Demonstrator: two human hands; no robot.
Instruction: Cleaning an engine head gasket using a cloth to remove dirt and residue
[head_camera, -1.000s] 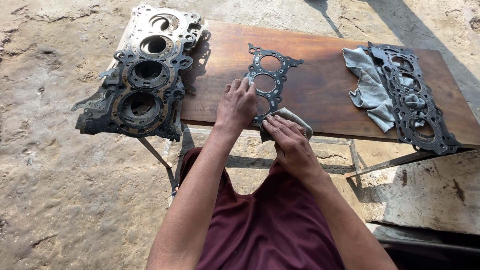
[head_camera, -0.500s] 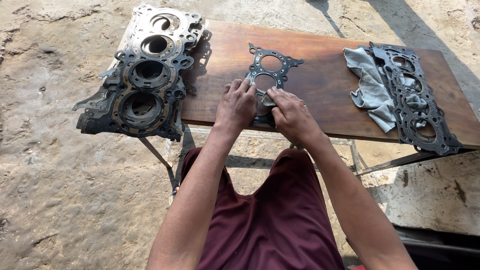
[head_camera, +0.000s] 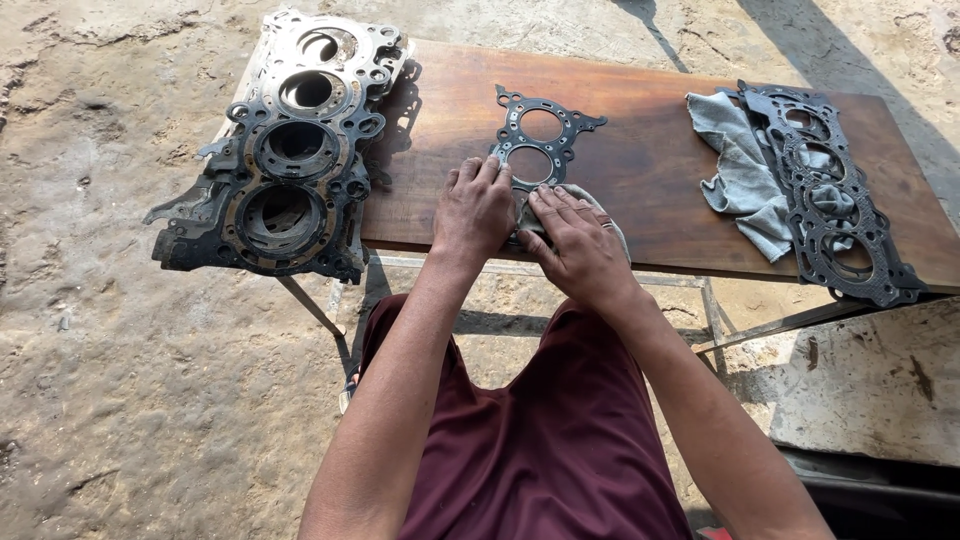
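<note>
Thin black gasket (head_camera: 540, 140) lies flat on the wooden board (head_camera: 660, 190), near middle of its front edge. Left hand (head_camera: 474, 208) presses flat on gasket's near end, fingers spread a little. Right hand (head_camera: 576, 245) just beside it, fingers together, pressing a grey cloth (head_camera: 603, 208) on the gasket. Stacked gaskets (head_camera: 290, 160) at left end; rag (head_camera: 745, 180) & another gasket (head_camera: 830, 200) at right end.

Dark metal gasket (head_camera: 538, 140): flat on wooden tabletop (head_camera: 650, 190), near front edge, long axis running away from person; two round bores visible, small bolt holes around rim, near end covered. Grey cloth (head_camera: 600, 207): crumpled, touching gasket's near end.
</note>
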